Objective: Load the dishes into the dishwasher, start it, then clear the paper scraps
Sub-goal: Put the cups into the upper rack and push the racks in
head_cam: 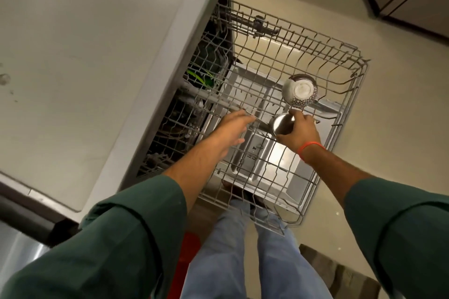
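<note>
The right hand (pixel 300 132) grips a steel cup (pixel 283 124) over the rack (pixel 349 94), beside an upturned bowl (pixel 300 91). The left hand (pixel 230 128) reaches flat, fingers straight and empty. Set carelessly, the cup could knock the bowl or tip between wires.

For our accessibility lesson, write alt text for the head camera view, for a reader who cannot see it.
Seen from above, a person's right hand holds a small steel cup over a pulled-out dishwasher rack, beside an upturned patterned bowl already in it. The left hand reaches flat over the rack's wires. A pale countertop fills the left side.
</note>
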`<action>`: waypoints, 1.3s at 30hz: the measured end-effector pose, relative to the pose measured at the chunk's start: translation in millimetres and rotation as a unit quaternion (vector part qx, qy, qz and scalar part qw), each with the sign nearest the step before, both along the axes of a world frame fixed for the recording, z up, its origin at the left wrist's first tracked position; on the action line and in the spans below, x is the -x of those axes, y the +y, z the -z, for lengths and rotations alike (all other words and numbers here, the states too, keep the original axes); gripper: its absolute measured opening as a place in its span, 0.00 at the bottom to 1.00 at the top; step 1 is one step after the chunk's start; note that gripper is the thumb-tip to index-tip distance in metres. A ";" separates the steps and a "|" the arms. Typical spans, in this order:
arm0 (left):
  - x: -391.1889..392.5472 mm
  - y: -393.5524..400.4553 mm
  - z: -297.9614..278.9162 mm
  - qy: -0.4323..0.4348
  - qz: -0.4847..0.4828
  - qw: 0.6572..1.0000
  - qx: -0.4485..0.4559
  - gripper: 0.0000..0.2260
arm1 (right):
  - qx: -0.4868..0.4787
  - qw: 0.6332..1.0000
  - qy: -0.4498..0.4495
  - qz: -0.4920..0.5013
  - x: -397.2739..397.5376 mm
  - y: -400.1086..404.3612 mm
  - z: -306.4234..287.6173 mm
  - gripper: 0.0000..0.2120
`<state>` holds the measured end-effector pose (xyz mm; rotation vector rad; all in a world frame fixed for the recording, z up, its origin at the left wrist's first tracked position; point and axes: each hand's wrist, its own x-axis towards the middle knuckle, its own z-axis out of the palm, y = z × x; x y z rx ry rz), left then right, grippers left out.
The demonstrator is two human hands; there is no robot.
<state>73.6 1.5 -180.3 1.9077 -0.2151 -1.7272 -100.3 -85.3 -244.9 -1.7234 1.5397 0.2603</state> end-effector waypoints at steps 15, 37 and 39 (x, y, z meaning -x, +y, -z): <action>23.2 56.5 -126.3 -0.048 -0.089 0.983 0.156 0.26 | 0.036 0.963 -0.256 0.069 -25.4 29.4 -151.5 0.27; -32.9 349.1 -265.5 -0.233 -0.568 0.759 0.217 0.23 | -0.097 0.852 -0.395 -0.329 -200.1 227.6 -313.3 0.16; -46.0 372.6 -266.6 -0.232 -0.592 0.740 0.218 0.22 | -0.101 0.841 -0.390 -0.362 -222.4 252.6 -318.3 0.16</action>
